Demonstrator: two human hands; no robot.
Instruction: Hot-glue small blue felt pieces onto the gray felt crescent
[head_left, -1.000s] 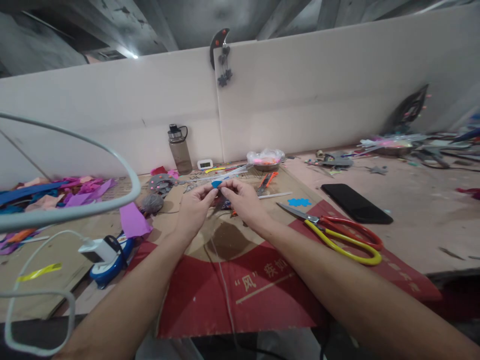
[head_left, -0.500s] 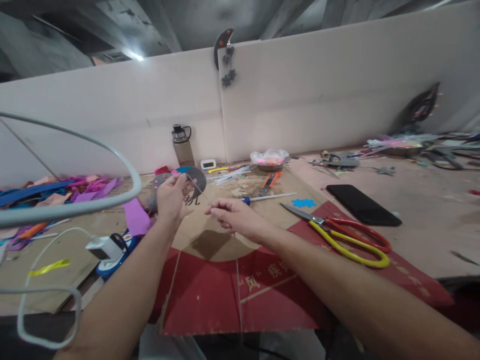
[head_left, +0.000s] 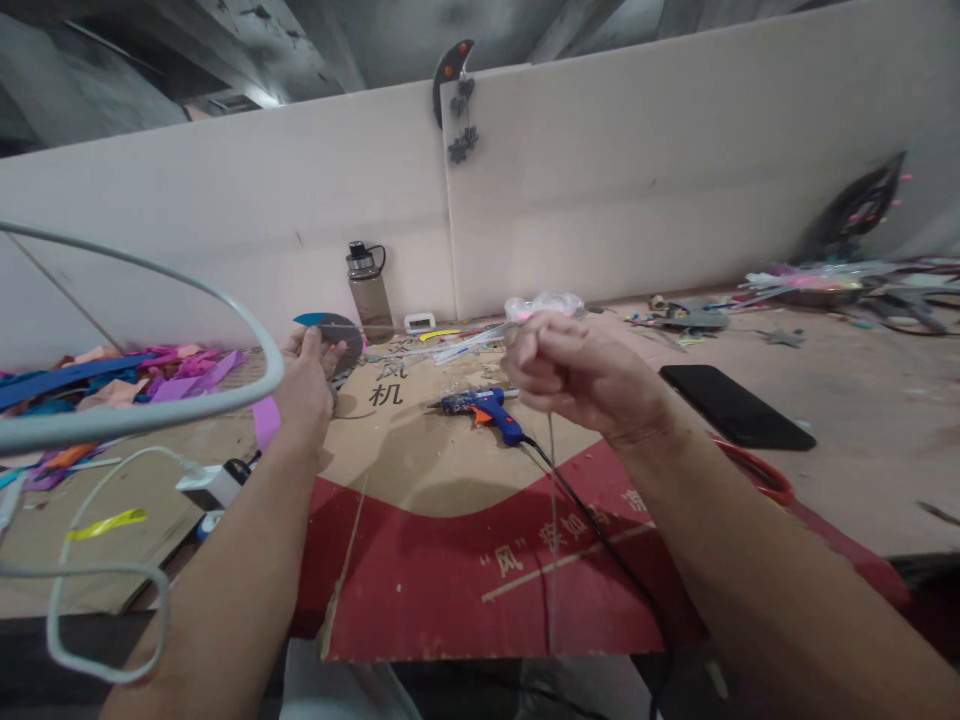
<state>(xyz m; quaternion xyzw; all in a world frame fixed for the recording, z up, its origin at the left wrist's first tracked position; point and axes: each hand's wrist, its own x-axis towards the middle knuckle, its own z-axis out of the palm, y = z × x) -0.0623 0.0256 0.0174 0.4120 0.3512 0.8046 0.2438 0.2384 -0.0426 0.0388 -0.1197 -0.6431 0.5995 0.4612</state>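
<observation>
My left hand [head_left: 309, 370] is closed on a grey crescent shape [head_left: 346, 333] with a blue edge, above the left part of the cardboard. A thin cord [head_left: 553, 480] stretches from near the crescent towards my right hand [head_left: 570, 370]. Fingers curled in a pinch, that hand grips the cord, and its loose length hangs down past the red print. Between the hands lies a blue hot glue gun [head_left: 484, 405] with an orange trigger, its tip pointing left.
A printed cardboard sheet [head_left: 420, 590] covers the middle of the table. Fabric scraps [head_left: 135, 390] and a white cable [head_left: 247, 330] are left. A bottle [head_left: 367, 290] stands behind. A black phone [head_left: 735, 407] and partly hidden red-handled scissors [head_left: 757, 470] lie right.
My hands have moved apart, the right one rightward and up, the left one leftward with the crescent. The cord is drawn out between them. The glue gun has come into fuller view.
</observation>
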